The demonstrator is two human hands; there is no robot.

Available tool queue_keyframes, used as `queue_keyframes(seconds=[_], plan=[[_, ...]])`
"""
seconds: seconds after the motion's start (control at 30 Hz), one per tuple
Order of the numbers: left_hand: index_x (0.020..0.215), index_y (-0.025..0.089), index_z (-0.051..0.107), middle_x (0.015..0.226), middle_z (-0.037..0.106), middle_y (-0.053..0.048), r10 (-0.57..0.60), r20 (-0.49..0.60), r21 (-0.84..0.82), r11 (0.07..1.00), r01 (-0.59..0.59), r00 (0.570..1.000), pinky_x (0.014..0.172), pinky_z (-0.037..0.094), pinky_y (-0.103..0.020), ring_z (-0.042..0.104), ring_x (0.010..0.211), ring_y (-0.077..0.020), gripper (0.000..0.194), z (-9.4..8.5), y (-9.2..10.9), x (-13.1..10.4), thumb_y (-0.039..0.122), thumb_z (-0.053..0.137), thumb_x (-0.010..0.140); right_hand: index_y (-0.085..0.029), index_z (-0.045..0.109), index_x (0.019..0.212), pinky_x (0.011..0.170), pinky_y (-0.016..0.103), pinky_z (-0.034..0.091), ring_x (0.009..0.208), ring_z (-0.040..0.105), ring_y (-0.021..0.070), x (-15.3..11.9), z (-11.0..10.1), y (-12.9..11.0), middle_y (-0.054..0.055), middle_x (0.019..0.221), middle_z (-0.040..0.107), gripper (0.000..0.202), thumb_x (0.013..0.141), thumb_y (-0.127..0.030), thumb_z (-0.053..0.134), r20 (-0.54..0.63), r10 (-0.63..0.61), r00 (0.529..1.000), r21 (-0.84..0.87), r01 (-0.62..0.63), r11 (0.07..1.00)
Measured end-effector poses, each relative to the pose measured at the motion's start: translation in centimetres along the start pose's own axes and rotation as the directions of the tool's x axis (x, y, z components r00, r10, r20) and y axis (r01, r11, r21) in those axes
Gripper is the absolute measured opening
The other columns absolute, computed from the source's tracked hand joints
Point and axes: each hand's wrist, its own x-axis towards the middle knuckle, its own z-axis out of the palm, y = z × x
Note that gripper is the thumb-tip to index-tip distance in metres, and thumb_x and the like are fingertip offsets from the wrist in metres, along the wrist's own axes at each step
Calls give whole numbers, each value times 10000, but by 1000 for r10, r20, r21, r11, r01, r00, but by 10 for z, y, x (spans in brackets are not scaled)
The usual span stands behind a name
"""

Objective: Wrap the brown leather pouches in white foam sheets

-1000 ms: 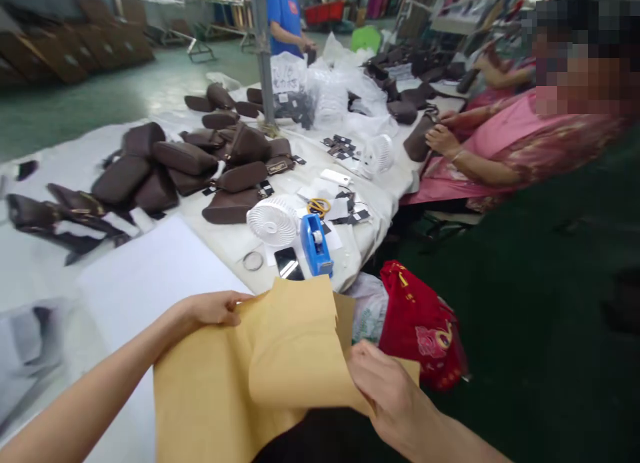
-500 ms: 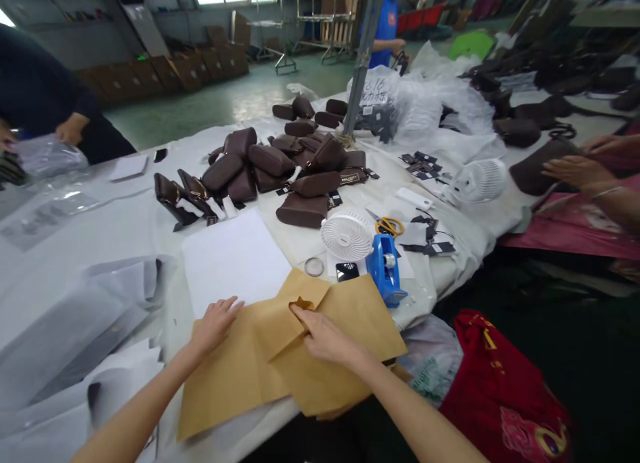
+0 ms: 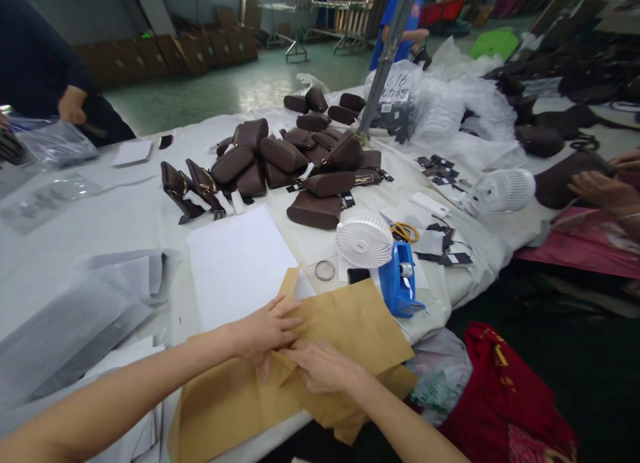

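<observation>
Brown kraft paper [image 3: 350, 316] lies in overlapping, folded sheets at the table's front edge. My left hand [image 3: 267, 330] rests on it with fingers spread, its fingertips beside my right hand. Closed around a crumpled fold of the paper, my right hand [image 3: 323, 366] touches the left one near the middle of the sheets. A narrow flap of paper stands up just beyond my left hand. Behind the brown paper lies a stack of white sheets [image 3: 235, 270].
Brown bags [image 3: 285, 155] are heaped beyond the white sheets. A white fan [image 3: 364, 242], a blue tape dispenser [image 3: 397, 283] and scissors [image 3: 405, 232] stand or lie at the right. Grey tissue sheets [image 3: 75, 316] lie left. Other people work around the table.
My left hand has moved right, from the paper's left part to beside my right hand. My right hand has closed on the paper, and the folded flap has changed shape.
</observation>
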Motion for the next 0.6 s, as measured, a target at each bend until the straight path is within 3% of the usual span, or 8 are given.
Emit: queue_keyframes(seconds=[0.1, 0.17, 0.27, 0.37, 0.47, 0.53, 0.6], plan=[[960, 215, 693, 1361, 493, -116, -13, -38, 78, 997, 16, 999, 1133, -83, -549, 149, 1405, -327, 309, 5, -14, -3, 181, 704, 652, -241, 449, 1306, 810, 296, 441, 976, 617, 204, -6, 6, 19, 71, 1088, 656, 580, 747, -85, 445, -79, 179, 981, 18, -178, 984], [849, 234, 711, 1316, 540, -92, -81, -88, 74, 993, 88, 993, 1158, -63, -502, 168, 1409, -270, 251, 10, -21, -11, 81, 585, 694, -198, 516, 1224, 799, 300, 438, 966, 621, 213, -12, 15, 40, 93, 1050, 669, 437, 798, -144, 438, -135, 337, 932, 73, -329, 941], [753, 299, 696, 1108, 668, -38, -235, -135, -29, 972, 234, 962, 1184, 2, -449, 255, 1382, -208, 308, 15, -23, -24, 114, 450, 761, -162, 632, 934, 721, 306, 432, 880, 634, 237, -20, 32, 74, 103, 913, 690, 224, 842, -266, 457, -114, 507, 854, 89, -500, 862], [691, 297, 664, 721, 685, -53, -372, -136, -87, 928, 363, 918, 1150, 151, -502, 517, 1169, -284, 256, 11, -21, -35, 184, 449, 769, -161, 639, 799, 684, 302, 414, 839, 633, 239, -24, 50, 98, 99, 858, 690, 258, 855, -347, 469, -110, 578, 809, 76, -573, 816], [763, 254, 653, 641, 650, -33, -460, 32, -134, 878, 460, 887, 926, 419, -511, 627, 793, -288, 122, -3, -21, -47, 254, 534, 734, -168, 645, 803, 675, 295, 404, 833, 630, 229, -24, 62, 109, 91, 859, 693, 333, 879, -419, 440, -150, 611, 778, 109, -601, 792], [867, 247, 651, 790, 691, -19, -415, 212, -323, 824, 465, 885, 765, 492, -409, 621, 755, -252, 184, -8, -29, -57, 347, 568, 736, -168, 650, 789, 664, 296, 395, 813, 629, 230, -22, 65, 113, 91, 839, 695, 389, 880, -477, 431, -168, 635, 754, 110, -626, 772], [947, 252, 645, 927, 702, 10, -340, 354, -507, 713, 485, 871, 698, 500, -328, 625, 806, -228, 271, -2, -42, -70, 418, 561, 751, -166, 655, 762, 638, 294, 383, 775, 627, 226, -18, 64, 115, 94, 813, 697, 446, 860, -545, 440, -175, 666, 725, 93, -661, 745]])
